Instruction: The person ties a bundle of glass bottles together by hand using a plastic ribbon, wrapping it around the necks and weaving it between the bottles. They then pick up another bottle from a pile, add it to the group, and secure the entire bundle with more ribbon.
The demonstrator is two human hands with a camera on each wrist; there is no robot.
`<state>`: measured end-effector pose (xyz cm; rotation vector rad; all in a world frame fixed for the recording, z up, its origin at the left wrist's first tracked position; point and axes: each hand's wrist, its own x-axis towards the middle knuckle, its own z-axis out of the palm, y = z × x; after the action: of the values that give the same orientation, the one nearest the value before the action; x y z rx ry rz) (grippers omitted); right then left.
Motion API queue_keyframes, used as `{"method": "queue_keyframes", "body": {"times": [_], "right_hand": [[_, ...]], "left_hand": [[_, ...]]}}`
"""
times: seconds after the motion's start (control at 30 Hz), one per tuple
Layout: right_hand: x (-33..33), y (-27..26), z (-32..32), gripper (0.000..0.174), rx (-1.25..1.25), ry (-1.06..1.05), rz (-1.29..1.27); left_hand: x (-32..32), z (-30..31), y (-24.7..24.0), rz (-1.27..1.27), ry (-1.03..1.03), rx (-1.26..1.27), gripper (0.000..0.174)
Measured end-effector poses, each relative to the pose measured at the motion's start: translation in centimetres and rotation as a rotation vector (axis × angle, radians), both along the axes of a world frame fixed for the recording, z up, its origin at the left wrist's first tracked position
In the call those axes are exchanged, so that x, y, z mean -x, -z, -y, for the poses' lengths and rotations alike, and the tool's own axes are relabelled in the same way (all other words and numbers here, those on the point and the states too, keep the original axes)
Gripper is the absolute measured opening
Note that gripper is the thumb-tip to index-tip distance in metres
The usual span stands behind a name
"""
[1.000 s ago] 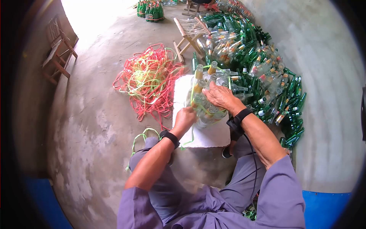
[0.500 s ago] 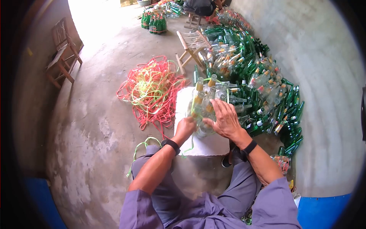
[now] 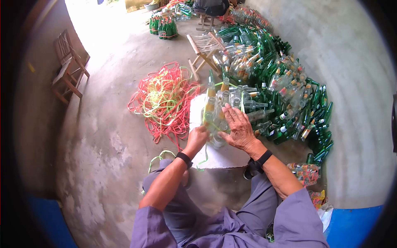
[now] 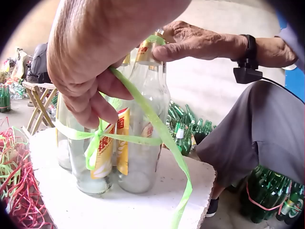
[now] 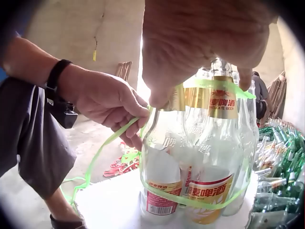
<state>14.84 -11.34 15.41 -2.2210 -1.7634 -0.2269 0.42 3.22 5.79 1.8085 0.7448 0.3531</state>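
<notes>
A cluster of clear glass beer bottles (image 5: 214,157) with gold neck labels stands upright on a white slab (image 3: 225,160). Green plastic strap (image 4: 152,114) circles the bottles low down, with a knot on one side, and another band runs round the necks. My left hand (image 3: 197,138) pinches the strap beside the near left bottles, its fingers curled in the left wrist view. Over the tops of the near right bottles lies my right hand (image 3: 241,130), fingers extended and thumb spread. Its thumb touches a gold-labelled neck in the left wrist view.
Loose green and clear bottles (image 3: 281,91) heap along the right wall. A tangle of red and green strap (image 3: 165,101) lies on the floor left of the slab. Beyond are a wooden folding stool (image 3: 204,51), bundled green bottles (image 3: 163,28) and a seated person (image 3: 211,7). A wooden chair (image 3: 67,68) stands left.
My right hand has drawn back from the middle of the bottle tops toward their near right side, its fingers spreading out. The left hand keeps its hold on the strap.
</notes>
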Motion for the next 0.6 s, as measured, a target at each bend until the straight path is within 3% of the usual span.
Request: {"method": "queue_keyframes", "body": {"times": [0.27, 0.4, 0.6], "right_hand": [[-0.7, 0.3, 0.1, 0.096, -0.052, -0.037, -0.083], [-0.6, 0.7, 0.1, 0.092, -0.092, -0.033, -0.094], [-0.5, 0.8, -0.1, 0.086, -0.120, -0.014, -0.112]], "left_hand": [[0.0, -0.3, 1.4, 0.109, 0.056, 0.215, 0.025], [0.8, 0.7, -2.8, 0.218, 0.039, 0.321, 0.024], [1.2, 1.5, -5.0, 0.299, 0.012, 0.418, 0.023]]}}
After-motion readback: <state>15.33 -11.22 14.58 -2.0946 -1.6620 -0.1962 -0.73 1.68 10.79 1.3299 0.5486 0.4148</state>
